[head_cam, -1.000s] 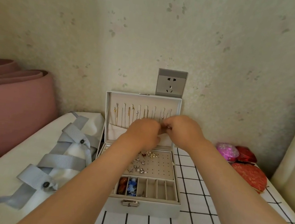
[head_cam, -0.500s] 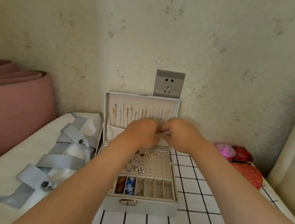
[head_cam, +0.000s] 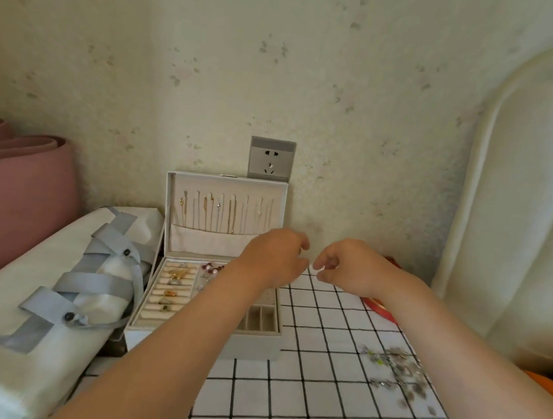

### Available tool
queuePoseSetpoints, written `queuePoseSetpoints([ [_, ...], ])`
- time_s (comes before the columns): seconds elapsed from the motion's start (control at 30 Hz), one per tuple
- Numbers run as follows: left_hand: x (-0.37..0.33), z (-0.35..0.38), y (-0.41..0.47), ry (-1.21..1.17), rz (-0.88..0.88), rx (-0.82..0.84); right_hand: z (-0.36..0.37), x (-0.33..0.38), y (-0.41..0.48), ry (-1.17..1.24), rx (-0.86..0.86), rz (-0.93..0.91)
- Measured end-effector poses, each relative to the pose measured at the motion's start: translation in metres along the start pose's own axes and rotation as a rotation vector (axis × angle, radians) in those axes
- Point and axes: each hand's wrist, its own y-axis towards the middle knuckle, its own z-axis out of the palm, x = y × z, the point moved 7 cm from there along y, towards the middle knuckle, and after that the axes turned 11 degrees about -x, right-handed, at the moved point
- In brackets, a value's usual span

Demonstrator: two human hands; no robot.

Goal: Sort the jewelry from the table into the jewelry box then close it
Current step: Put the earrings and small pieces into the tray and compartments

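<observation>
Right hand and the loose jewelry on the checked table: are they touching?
Apart. The head view shows the right hand beside the jewelry box, while the loose jewelry lies nearer the camera, with bare squares of cloth between them.

Matt fabric-lined jewelry box, glossy metal chains, cloth tablecloth.

2 hands, 1 jewelry box

Grid-patterned table: open jewelry box back-left, loose jewelry scattered right.
</observation>
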Motion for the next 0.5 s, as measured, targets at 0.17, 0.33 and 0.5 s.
queuePoseSetpoints([
  [0.17,-0.052,0.026,-0.031,-0.070,0.063,0.037,-0.015,-0.029,-0.053,-0.011,0.005,0.058],
  [0.33,-0.079,0.063,-0.062,-0.060,0.121,0.122,-0.005,-0.065,-0.101,0.033,0.044,0.166],
  [0.5,-0.088,0.101,-0.077,-0.051,0.142,0.225,0.008,-0.089,-0.120,0.044,0.046,0.185],
])
